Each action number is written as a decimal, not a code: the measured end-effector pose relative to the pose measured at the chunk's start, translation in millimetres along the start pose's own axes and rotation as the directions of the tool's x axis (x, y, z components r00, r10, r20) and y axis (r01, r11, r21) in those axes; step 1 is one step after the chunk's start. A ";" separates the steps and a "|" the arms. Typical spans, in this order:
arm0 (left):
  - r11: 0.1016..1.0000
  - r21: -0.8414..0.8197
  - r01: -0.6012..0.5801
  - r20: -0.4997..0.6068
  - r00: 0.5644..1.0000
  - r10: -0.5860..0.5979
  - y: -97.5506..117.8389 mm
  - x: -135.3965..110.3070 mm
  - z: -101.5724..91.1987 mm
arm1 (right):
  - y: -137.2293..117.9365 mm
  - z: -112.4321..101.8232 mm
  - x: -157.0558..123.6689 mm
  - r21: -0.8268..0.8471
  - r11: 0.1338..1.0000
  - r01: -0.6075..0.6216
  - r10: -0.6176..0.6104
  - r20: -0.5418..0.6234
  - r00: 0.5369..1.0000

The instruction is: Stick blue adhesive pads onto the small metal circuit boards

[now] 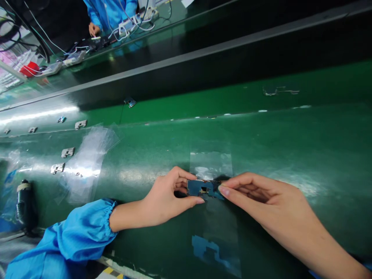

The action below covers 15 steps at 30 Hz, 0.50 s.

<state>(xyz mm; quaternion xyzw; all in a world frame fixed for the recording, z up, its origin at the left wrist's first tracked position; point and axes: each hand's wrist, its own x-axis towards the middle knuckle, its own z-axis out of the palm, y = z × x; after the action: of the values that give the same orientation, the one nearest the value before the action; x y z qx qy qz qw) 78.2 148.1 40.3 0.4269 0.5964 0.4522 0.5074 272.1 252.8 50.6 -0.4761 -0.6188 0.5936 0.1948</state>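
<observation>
My left hand (171,195) and my right hand (258,195) pinch the two ends of a small blue circuit board (203,188) just above the green conveyor belt (290,135). The board has a gold-edged cutout at its middle, and my fingers cover its ends. Beneath and behind it lies a clear plastic film (210,164), and a blue-tinted film piece (209,250) lies nearer me on the belt. A blue sleeve (78,236) with an elastic cuff covers my left forearm.
Several small metal brackets (68,152) and a clear plastic bag (87,166) lie on the belt to the left. A small blue board (130,102) sits farther up. A black bottle (24,205) stands at left. Beyond the belt's grey rail (186,58), a co-worker's hand (93,29) works among cabled devices (128,27).
</observation>
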 end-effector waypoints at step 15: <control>0.999 0.011 0.041 -0.029 0.999 -0.041 4.8 0.6 1.8 | -0.7 0.8 1.0 -0.015 1.000 0.000 0.000 -0.012 1.000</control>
<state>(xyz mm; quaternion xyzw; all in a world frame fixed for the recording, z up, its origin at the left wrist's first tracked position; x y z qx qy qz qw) 80.2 149.9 44.7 0.4108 0.6149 0.4446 0.5054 270.7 253.2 50.7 -0.4812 -0.6221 0.5861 0.1948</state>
